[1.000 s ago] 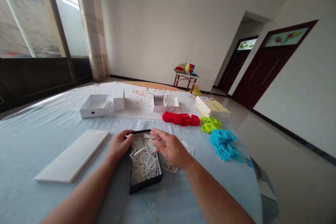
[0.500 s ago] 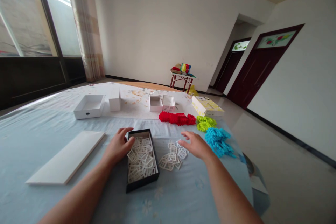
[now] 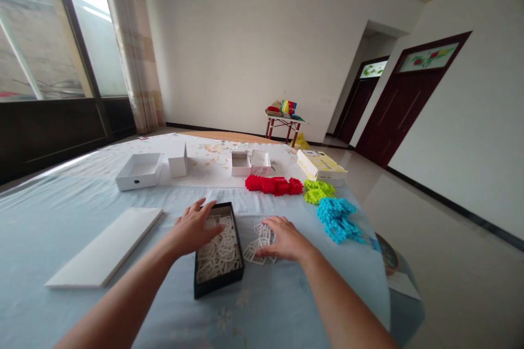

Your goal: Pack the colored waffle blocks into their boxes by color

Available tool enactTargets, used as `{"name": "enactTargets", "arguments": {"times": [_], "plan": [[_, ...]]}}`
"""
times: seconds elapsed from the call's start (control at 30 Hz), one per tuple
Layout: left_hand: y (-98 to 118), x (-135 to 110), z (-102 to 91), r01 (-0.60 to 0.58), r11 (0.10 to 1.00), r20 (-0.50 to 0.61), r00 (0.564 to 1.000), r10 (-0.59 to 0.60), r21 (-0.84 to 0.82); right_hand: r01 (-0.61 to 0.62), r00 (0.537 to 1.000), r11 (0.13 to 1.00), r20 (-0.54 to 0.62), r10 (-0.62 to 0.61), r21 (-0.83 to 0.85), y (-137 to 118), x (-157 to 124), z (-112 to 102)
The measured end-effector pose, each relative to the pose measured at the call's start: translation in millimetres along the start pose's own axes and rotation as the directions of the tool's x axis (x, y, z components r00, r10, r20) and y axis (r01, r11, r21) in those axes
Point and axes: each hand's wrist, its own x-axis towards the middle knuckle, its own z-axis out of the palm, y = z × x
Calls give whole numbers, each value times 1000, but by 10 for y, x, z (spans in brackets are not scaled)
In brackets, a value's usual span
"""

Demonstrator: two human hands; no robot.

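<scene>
A black open box [image 3: 219,285] stands on the cloth in front of me, holding a heap of white plastic lattice pieces [image 3: 219,256]. My left hand [image 3: 198,227] reaches over the box's left side, fingers apart, with the thumb above the pieces; whether it touches them I cannot tell. To the right of the box, more white lattice pieces [image 3: 254,251] lie loose on the cloth. Over their right part is my right hand [image 3: 286,239], thumb and fingers spread around them, and it hides some of them. No piece is visibly lifted in either hand.
Red pieces [image 3: 273,185], green pieces [image 3: 319,192] and blue pieces [image 3: 338,219] lie in piles at the right. Behind them are a yellow-and-white box [image 3: 321,164] and small white boxes [image 3: 250,163]. On the left are a white tray-like box [image 3: 139,172] and a flat white lid [image 3: 106,248].
My right hand has come left and down onto the loose white pieces. My left hand has shifted right, further over the black box. The view has tilted slightly.
</scene>
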Motion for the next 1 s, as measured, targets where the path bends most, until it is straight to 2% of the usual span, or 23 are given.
{"name": "enactTargets", "arguments": {"times": [0.13, 0.2, 0.33, 0.73, 1.0], "plan": [[-185, 127, -20, 52, 990, -213, 974, -80, -131, -50, 998, 999, -23, 50, -19, 58, 15, 8], [-268, 164, -17, 94, 973, -259, 954, -148, -211, -39, 999, 999, -19, 39, -10, 69, 28, 14], [-357, 168, 32, 146, 952, -268, 938, -220, -269, -6, 999, 1000, -33, 6, 7, 58, 66, 52], [-340, 112, 151, 161, 944, -292, 924, -247, -288, 4, 1000, 999, -22, -3, 40, 69, 118, 83], [-344, 116, 168, 175, 938, -274, 926, -261, -300, 17, 996, 1000, -89, -17, -7, -83, 159, 176]]}}
